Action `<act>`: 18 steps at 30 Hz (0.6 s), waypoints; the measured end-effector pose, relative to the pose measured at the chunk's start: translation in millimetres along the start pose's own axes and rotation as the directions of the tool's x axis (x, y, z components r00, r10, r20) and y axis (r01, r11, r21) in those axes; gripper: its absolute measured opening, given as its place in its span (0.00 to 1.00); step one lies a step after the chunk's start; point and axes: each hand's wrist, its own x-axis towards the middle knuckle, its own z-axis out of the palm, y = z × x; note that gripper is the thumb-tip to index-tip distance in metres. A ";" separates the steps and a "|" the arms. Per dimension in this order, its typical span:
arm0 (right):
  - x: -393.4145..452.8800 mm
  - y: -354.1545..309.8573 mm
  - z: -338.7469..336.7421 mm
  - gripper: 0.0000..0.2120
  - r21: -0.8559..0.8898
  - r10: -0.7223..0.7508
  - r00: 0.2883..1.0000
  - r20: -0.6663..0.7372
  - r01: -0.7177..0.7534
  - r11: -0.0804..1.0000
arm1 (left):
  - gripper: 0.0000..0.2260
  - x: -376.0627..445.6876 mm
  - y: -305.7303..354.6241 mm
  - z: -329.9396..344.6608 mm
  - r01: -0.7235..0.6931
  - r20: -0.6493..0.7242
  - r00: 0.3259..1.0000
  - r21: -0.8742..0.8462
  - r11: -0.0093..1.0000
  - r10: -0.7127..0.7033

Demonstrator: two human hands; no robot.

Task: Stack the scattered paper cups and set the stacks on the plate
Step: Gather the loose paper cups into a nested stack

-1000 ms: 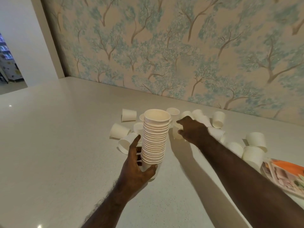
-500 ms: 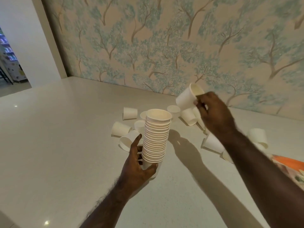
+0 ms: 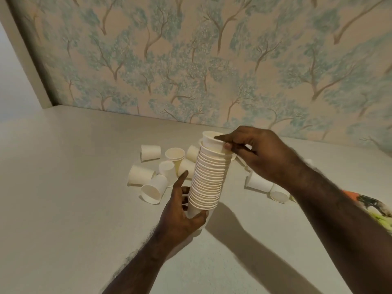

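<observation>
Cup stack point(image 3: 209, 179) in both hands — loose cups point(image 3: 151, 152) beside.

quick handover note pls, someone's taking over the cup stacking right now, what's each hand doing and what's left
Left hand: grips the base of the tall cup stack, held tilted above the counter.
Right hand: pinches the top cup, partly seated in the stack.
Done: many cups nested.
Left: seat this cup, gather the loose cups lying on both sides of the stack, then set the stack on the plate, which can't be identified in this view.
</observation>
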 end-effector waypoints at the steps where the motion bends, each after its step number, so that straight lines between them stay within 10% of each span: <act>1: -1.4 1.6 3.0 0.12 -0.029 0.000 0.999 0.052 0.001 1.000 | 0.46 1.5 4.8 1.3 0.005 0.002 1.000 -0.031 1.000 -0.004; 10: -34.4 19.8 44.5 0.49 -0.308 0.085 0.996 0.034 -0.070 0.949 | 0.41 18.0 5.6 -13.5 0.066 0.094 0.994 -0.094 0.993 -0.057; 18: -85.7 66.9 56.7 0.46 -0.555 0.183 0.950 -0.254 -0.298 0.776 | 0.37 31.8 34.5 15.1 0.186 0.230 0.963 -0.177 0.967 -0.143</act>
